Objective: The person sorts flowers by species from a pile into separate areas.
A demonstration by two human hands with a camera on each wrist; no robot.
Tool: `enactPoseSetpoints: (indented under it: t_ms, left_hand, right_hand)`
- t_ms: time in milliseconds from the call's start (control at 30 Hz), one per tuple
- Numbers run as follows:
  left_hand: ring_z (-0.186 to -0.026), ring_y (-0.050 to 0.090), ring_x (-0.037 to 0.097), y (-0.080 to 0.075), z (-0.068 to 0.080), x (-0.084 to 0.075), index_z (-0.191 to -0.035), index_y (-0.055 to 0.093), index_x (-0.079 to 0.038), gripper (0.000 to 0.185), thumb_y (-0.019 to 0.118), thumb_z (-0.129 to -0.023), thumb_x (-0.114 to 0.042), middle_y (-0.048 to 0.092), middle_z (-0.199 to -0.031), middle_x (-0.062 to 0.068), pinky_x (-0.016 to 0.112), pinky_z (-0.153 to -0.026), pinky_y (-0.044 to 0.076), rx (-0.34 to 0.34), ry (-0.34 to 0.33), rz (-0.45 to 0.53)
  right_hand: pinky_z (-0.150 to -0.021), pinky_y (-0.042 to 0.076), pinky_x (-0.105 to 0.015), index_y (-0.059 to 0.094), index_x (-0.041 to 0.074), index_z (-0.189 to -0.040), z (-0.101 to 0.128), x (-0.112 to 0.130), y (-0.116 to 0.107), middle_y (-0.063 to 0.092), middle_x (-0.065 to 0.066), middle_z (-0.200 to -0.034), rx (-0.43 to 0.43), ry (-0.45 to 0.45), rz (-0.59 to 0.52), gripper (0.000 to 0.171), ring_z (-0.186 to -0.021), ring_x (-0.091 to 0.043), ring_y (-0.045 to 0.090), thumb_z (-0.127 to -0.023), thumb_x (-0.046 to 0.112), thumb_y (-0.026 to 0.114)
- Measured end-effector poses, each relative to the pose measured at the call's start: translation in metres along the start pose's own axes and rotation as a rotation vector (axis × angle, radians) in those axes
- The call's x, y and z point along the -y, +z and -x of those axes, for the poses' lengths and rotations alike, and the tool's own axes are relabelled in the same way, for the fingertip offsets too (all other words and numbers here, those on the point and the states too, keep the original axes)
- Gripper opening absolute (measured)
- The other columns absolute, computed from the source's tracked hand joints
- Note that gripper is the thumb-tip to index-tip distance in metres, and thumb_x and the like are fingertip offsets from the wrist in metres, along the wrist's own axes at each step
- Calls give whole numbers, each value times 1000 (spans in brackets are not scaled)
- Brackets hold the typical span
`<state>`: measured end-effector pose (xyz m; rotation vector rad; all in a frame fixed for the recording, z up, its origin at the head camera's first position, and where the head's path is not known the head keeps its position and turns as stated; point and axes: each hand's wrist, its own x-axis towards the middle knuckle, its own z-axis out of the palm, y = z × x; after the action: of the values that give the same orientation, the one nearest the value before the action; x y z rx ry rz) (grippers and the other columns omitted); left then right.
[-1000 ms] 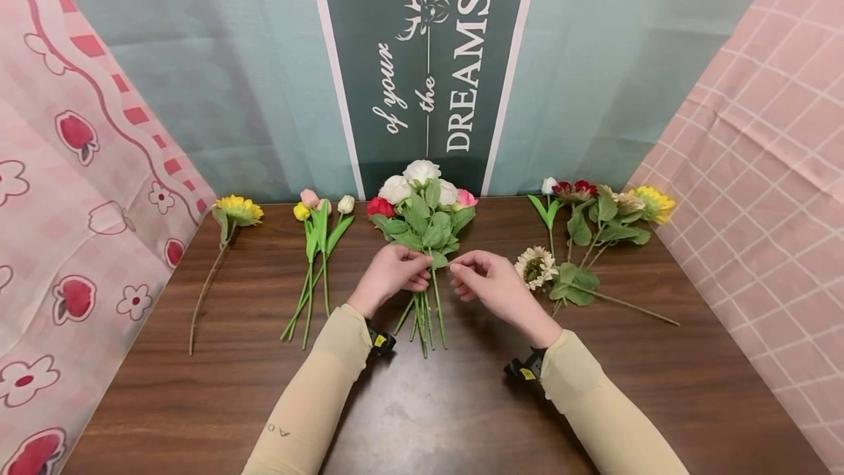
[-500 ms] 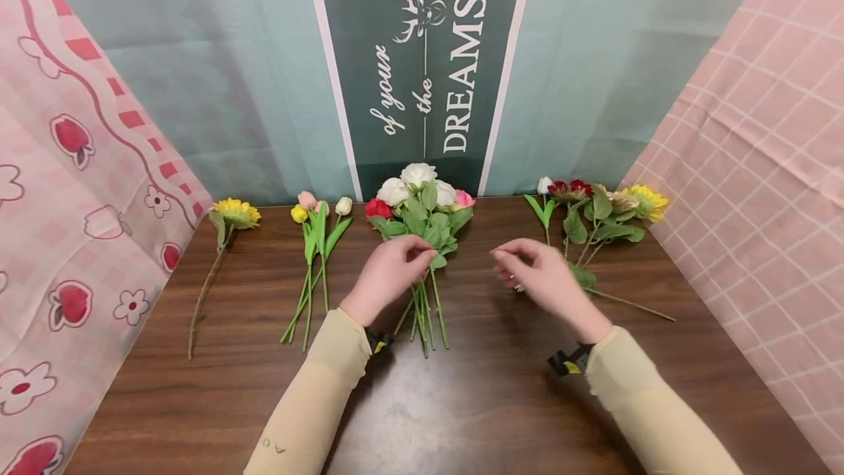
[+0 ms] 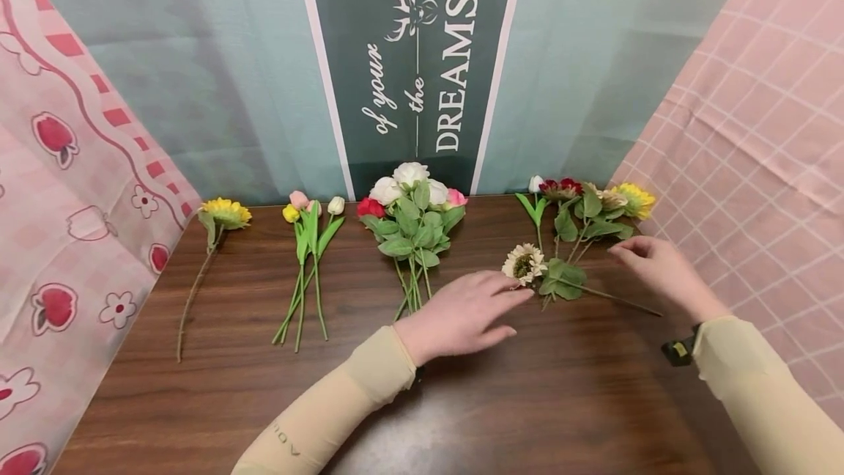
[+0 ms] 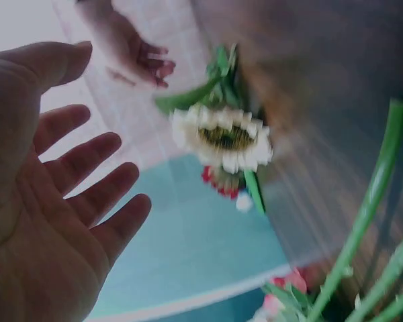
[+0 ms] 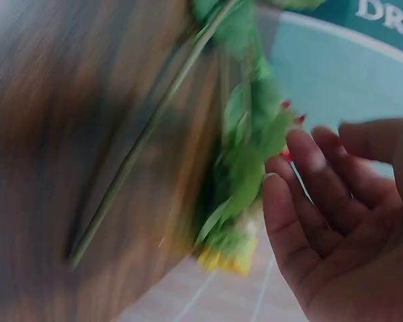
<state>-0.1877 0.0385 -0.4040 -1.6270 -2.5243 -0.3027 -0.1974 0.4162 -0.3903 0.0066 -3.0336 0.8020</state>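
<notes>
Cream sunflower (image 3: 524,264) lies flat, head left, stem running right.

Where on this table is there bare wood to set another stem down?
The near half of the table is bare apart from the forearms. A narrower strip lies between the lone yellow sunflower and the tulips. It is crowded from the rose bunch rightward, around the cream sunflower.

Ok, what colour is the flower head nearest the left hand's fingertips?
Cream petals, dark centre: the pale sunflower, clearest in the head view.
</notes>
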Motion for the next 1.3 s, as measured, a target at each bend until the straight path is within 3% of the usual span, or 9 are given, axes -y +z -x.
enactPoseSetpoints:
  t_ms: [167, 300, 467, 667, 800, 1133, 1300]
  left_hand:
    - [-146, 37, 24, 13, -8, -22, -162, 34, -22, 71, 56, -102, -53, 39, -161, 6, 36, -123, 20, 59, 108, -111]
    - [-148, 33, 23, 22, -9, -35, -163, 31, -25, 73, 56, -101, -54, 37, -162, 4, 36, -124, 19, 101, 148, -140]
    - [-149, 32, 23, 28, -8, -44, -162, 31, -27, 71, 55, -101, -54, 38, -162, 1, 37, -123, 22, 144, 168, -149]
    - [-148, 33, 22, 31, -7, -46, -161, 35, -26, 69, 56, -101, -53, 39, -161, 1, 36, -122, 25, 144, 176, -131]
    - [-148, 33, 22, 31, -6, -46, -160, 36, -26, 67, 55, -102, -53, 39, -161, 1, 36, -122, 25, 149, 174, -111]
    - [-148, 33, 20, 29, -4, -42, -159, 40, -26, 62, 53, -103, -51, 39, -160, 0, 35, -123, 22, 153, 153, -71]
    - [-148, 33, 20, 30, 0, -37, -158, 41, -25, 60, 52, -104, -49, 40, -160, -1, 33, -123, 20, 141, 138, -33]
  right_hand:
    - [-85, 51, -62, 73, 0, -113, 7, -27, 1, 73, -20, -107, 134, -105, 166, 29, -99, -42, 67, -99, 26, 69]
    - [-85, 52, -59, 75, 3, -104, 11, -41, 8, 74, -12, -100, 193, -194, 251, 26, -97, -39, 67, -87, 22, 81]
    - [-80, 53, -54, 73, 2, -97, 15, -49, 13, 70, -7, -93, 186, -216, 277, 24, -90, -33, 67, -80, 15, 84]
    - [-71, 52, -45, 69, 10, -86, 15, -53, 18, 65, 3, -83, 176, -244, 305, 12, -79, -18, 62, -81, 8, 80]
    - [-66, 50, -41, 65, 15, -81, 16, -52, 18, 61, 9, -78, 183, -265, 318, 16, -74, -12, 58, -83, 5, 77]
    - [-74, 54, -51, 69, 13, -85, 19, -48, 19, 69, 4, -83, 194, -273, 325, 10, -79, -19, 66, -86, 5, 76]
    - [-74, 55, -49, 71, 13, -87, 22, -47, 21, 69, 5, -84, 197, -272, 310, 9, -80, -17, 66, -87, 6, 76]
